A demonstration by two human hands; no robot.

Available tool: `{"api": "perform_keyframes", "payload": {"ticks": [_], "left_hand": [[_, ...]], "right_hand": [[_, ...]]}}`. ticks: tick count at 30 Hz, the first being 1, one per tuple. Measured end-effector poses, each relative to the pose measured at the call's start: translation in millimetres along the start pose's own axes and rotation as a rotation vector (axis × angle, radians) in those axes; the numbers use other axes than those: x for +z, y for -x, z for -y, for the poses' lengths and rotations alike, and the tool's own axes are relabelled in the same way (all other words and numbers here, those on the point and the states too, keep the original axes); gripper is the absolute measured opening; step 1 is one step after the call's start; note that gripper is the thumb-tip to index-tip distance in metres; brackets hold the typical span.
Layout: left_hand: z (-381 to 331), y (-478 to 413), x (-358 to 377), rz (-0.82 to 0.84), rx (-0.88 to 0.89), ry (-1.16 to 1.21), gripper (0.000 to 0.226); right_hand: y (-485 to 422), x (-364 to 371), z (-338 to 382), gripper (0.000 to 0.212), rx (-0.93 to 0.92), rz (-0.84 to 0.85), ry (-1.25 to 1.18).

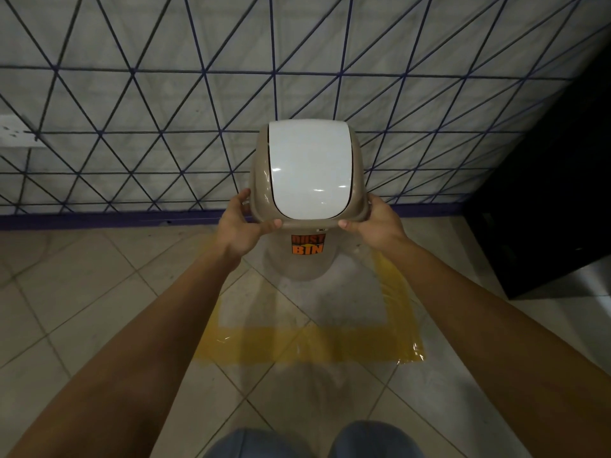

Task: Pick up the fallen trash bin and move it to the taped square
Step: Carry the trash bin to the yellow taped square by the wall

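We are looking down at one trash bin (309, 206), standing upright, and we are reading its sticker (308, 244) first: an orange-and-black label spelling "DUST BIN" in two lines, facing us on the beige body just under the lid rim. That is the only writing we can make out. One white swing lid (309, 170) is sitting in the beige top frame, catching a few glints of light.

We are counting two hands on it. Our left hand (239, 226) is gripping the lid rim at the bin's 8 o'clock, thumb pressing on the rim's near edge, fingers wrapping behind. Our right hand (373, 223) is gripping the rim at 4 o'clock in the same way, thumb on top. Both are closed on the bin.

Below it, one taped square (307, 347) of yellow tape is lying on the tiled floor (99, 309). The bin's base is showing inside the square, toward its 12 o'clock side; whether it is touching the floor we cannot tell.

Behind, at 12 o'clock, the wall (165, 94) is carrying a dark blue triangle lattice. One dark cabinet (555, 193) is standing at 3 o'clock. At 6 o'clock, two knees in blue jeans (314, 441) are peeking in.
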State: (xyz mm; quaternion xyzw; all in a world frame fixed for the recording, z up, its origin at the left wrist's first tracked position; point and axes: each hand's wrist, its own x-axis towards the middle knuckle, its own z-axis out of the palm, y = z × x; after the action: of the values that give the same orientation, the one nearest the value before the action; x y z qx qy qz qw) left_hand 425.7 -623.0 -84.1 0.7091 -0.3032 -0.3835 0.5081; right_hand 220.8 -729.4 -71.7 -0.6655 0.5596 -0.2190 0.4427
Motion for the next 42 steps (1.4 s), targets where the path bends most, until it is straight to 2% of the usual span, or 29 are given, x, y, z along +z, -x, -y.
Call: {"api": "perform_keyframes", "payload": {"ticks": [19, 25, 32, 42], "left_hand": [[-3.3, 8.7, 0.0, 0.0, 0.017, -0.073, 0.094], [-9.4, 11.8, 8.6, -0.028, 0.12, -0.143, 0.086], [-9.6, 7.7, 8.3, -0.087, 0.102, -0.221, 0.083], [-15.1, 7.0, 7.7, -0.054, 0.091, -0.307, 0.078]], "right_hand": [[2.7, 3.0, 0.6, 0.066, -0.023, -0.016, -0.041], [5.7, 4.3, 4.6, 0.088, -0.105, -0.025, 0.069], [5.1, 3.9, 6.8, 0.084, -0.115, -0.02, 0.094], [3.5, 6.1, 6.6, 0.084, -0.112, -0.021, 0.132]]}}
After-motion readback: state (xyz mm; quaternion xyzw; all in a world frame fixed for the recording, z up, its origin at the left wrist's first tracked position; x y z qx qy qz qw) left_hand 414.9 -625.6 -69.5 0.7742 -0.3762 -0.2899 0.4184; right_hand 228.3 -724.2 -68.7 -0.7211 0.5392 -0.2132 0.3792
